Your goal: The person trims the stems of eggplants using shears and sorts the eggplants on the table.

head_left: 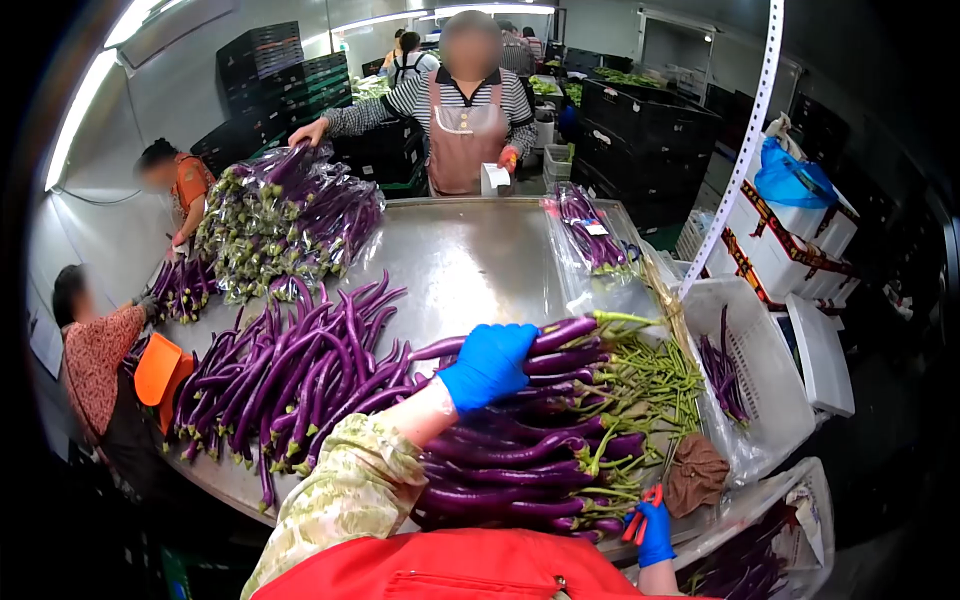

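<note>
My left hand [490,366], in a blue glove, is closed around a long purple eggplant [562,335] above a row of others. The eggplant's green stem points right. Below it, a pile of long eggplants [510,470] lies side by side, stems to the right. Low on the right, my right hand [656,532], also blue-gloved, grips red-handled clippers [640,516] beside the stem ends; their blades are hard to make out. Cut green stems [655,378] lie heaped along the right side of the pile, near a brown cloth [697,474].
A metal table [450,240] carries loose eggplants [300,370] and bagged eggplants [285,220] at left. One bagged bunch [592,228] lies at the back right. White crates [770,370] stand right. A person [468,130] stands opposite; two others work at left.
</note>
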`<state>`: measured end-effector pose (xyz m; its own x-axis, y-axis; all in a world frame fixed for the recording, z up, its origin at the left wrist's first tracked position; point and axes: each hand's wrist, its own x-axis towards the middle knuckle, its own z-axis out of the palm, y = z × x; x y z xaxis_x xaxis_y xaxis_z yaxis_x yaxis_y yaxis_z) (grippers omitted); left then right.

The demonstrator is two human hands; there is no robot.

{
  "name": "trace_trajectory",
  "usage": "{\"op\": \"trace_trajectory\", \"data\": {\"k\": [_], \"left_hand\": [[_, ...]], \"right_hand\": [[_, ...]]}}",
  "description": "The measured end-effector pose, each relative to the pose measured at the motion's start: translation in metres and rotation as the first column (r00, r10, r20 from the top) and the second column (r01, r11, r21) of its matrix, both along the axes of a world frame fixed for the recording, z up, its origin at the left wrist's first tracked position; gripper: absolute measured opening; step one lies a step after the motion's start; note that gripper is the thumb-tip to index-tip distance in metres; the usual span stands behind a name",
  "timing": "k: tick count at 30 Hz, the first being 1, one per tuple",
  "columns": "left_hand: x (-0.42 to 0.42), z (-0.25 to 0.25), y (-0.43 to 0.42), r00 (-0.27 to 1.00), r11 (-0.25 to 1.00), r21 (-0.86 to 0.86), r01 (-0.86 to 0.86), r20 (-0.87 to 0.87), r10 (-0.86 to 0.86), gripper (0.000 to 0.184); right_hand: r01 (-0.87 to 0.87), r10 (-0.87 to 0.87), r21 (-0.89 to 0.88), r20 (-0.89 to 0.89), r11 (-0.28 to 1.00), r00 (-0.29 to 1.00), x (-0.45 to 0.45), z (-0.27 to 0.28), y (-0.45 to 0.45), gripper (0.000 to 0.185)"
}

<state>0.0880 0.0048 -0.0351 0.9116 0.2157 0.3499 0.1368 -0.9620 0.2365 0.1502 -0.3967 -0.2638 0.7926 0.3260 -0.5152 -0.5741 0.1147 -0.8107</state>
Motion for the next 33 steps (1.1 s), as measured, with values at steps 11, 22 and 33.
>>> {"op": "trace_trajectory", "data": {"k": [11,22,33], "left_hand": [[-0.073,0.089,-0.004,0.977,0.901,-0.434,0.0,0.194,0.093,0.042],[-0.083,0.061,-0.017,0.982,0.804,-0.578,0.143,0.184,-0.042,0.043],[-0.081,0.044,-0.049,0.989,0.867,-0.477,0.146,0.074,-0.126,0.04]], "right_hand": [[0.173,-0.188,0.08,0.25,0.982,0.95,-0.003,0.039,-0.004,0.042],[-0.234,0.153,0.052,0.618,0.971,0.771,-0.04,0.158,0.039,0.056],[-0.092,0.24,-0.247,0.673,0.965,0.7,-0.032,0.148,0.064,0.054]]}}
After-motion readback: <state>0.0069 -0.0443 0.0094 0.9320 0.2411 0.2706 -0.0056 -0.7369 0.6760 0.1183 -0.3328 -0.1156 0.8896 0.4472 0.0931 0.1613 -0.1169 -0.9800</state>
